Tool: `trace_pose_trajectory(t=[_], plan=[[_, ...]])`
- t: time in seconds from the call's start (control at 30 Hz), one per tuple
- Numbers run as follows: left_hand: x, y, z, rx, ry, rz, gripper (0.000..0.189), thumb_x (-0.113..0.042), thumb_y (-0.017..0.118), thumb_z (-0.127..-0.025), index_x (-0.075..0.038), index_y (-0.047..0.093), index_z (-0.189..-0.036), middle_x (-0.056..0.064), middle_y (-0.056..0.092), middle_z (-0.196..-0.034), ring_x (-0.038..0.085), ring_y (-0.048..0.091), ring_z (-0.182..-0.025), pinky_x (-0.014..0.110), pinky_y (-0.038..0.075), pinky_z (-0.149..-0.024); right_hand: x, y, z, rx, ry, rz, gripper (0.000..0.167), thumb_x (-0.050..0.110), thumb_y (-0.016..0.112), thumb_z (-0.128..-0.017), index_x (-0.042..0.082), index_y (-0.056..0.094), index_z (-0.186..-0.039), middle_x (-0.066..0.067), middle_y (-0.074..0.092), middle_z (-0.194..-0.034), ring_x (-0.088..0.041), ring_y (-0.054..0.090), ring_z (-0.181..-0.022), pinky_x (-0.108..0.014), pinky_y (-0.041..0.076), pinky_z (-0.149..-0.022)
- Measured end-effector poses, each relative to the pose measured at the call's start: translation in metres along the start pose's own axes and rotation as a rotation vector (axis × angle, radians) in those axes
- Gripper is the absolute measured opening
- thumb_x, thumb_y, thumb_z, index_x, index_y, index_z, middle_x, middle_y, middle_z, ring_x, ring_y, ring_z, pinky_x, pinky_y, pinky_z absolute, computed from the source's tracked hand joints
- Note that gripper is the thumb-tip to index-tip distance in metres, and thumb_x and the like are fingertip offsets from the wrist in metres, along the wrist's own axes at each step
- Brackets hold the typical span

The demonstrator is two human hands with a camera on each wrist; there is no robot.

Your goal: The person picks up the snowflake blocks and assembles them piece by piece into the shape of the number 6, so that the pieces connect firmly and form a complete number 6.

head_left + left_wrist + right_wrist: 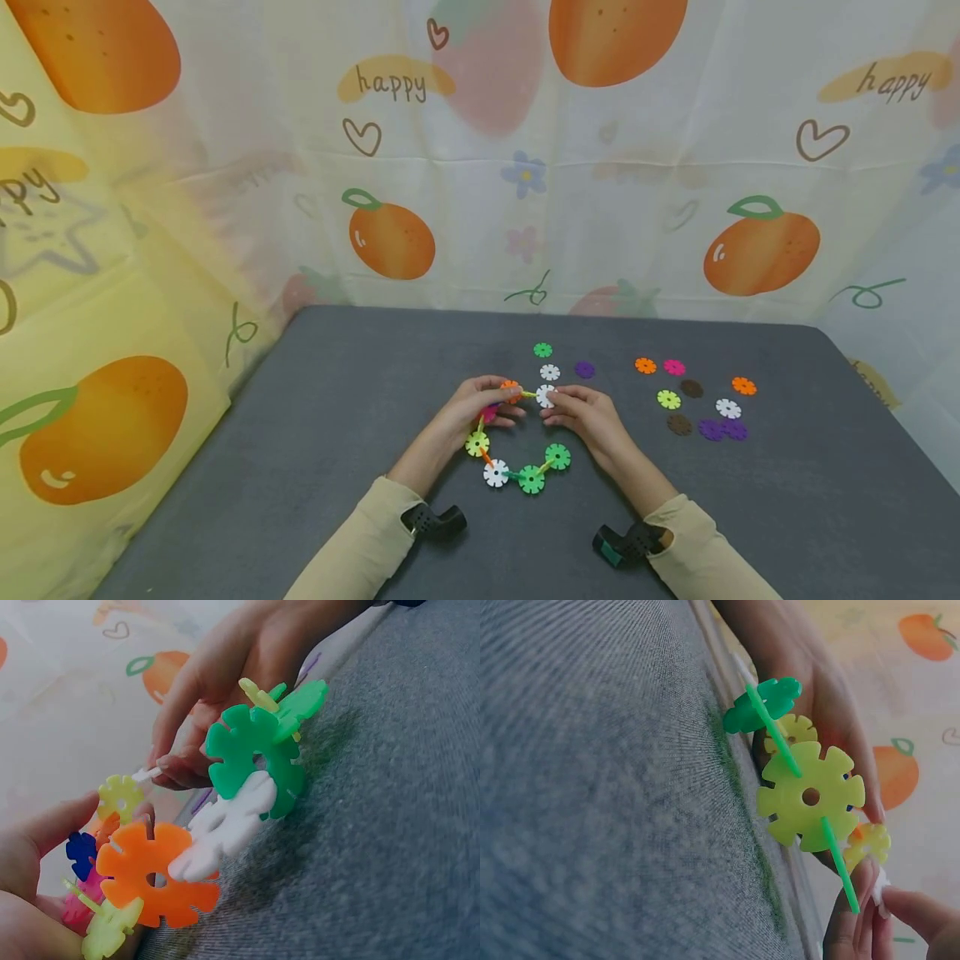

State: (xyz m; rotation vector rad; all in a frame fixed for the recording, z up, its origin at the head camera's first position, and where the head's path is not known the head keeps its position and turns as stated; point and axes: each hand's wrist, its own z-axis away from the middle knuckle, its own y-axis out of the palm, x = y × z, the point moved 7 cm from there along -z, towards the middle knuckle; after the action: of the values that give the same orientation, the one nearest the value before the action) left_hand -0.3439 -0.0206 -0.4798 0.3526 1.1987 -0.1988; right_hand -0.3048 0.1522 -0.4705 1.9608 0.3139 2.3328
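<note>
A chain of interlocking plastic discs (532, 479), notched like flowers and joined edge to edge, curves between the two hands above the dark table. My left hand (472, 404) holds it near an orange disc (511, 389), with dark blue (81, 855) and pink discs (84, 900) by the palm. My right hand (592, 417) pinches a white disc (545, 397) between thumb and fingers. That disc meets a yellow disc (870, 846) joined to the part in my left hand. The other end of the chain, a green disc (557, 457), hangs free.
Loose discs lie beyond and right of the hands: a green disc (543, 350), a white disc (550, 372), a purple disc (584, 369), and a scattered group including an orange disc (744, 386) and a brown disc (679, 425). A printed cloth (465, 183) hangs behind the table (360, 358).
</note>
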Motion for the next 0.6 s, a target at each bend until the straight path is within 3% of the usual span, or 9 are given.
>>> trace_pose_trajectory(t=[0.23,0.4,0.6], plan=[[-0.002,0.006,0.001,0.039,0.068,0.001,0.035,-0.011,0.070,-0.090,0.002,0.057,-0.120,0.009,0.074,-0.098,0.016,0.073,-0.084,0.035,0.060,-0.084,0.000,-0.001,0.000,-0.027,-0.005,0.054,0.031,0.011,0.066,-0.093,-0.011,0.058,-0.113,-0.001,0.072,-0.081,-0.013,0.071,-0.074,-0.030,0.060,-0.075],[0.000,0.008,0.001,0.011,0.104,-0.046,0.031,-0.014,0.072,-0.089,-0.001,0.058,-0.114,0.010,0.076,-0.097,0.018,0.074,-0.087,0.035,0.057,-0.092,0.000,-0.003,0.000,-0.065,-0.008,0.080,0.031,0.010,0.069,-0.090,-0.012,0.060,-0.110,-0.002,0.072,-0.075,-0.012,0.071,-0.067,-0.030,0.061,-0.069],[0.000,0.013,0.002,-0.005,0.123,-0.059,0.033,-0.017,0.073,-0.088,-0.002,0.057,-0.113,0.013,0.075,-0.102,0.020,0.075,-0.090,0.035,0.057,-0.092,0.001,-0.004,0.000,-0.073,-0.014,0.076,0.031,0.008,0.069,-0.090,-0.014,0.059,-0.110,-0.004,0.073,-0.076,-0.013,0.071,-0.068,-0.031,0.061,-0.071]])
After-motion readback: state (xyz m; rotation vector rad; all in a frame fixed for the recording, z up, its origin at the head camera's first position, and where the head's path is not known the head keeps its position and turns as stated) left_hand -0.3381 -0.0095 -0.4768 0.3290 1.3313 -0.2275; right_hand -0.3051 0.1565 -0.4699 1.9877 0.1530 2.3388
